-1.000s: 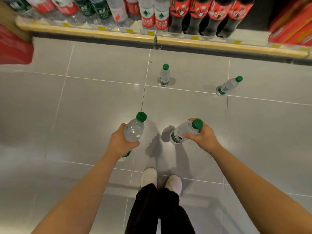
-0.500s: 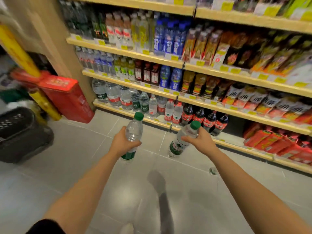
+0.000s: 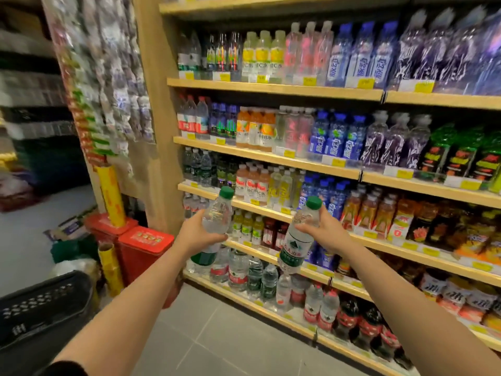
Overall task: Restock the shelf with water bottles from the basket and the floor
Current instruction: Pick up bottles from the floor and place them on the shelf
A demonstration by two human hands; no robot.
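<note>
Two hands (image 3: 195, 234), a green-capped water bottle (image 3: 217, 213) in each, before stocked shelves (image 3: 271, 89)

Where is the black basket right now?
In the head view's bottom-left corner, the black basket sits on the floor, left of the left arm, near the red boxes.

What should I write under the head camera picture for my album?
Left hand and right hand each hold a green-capped water bottle up toward the drink shelves, black basket beside.

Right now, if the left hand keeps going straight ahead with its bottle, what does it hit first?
Probably the wooden shelf edge or the small bottles tucked beneath it. The left hand holds its water bottle upright just in front of them. Depth is unclear from this single view.
</note>
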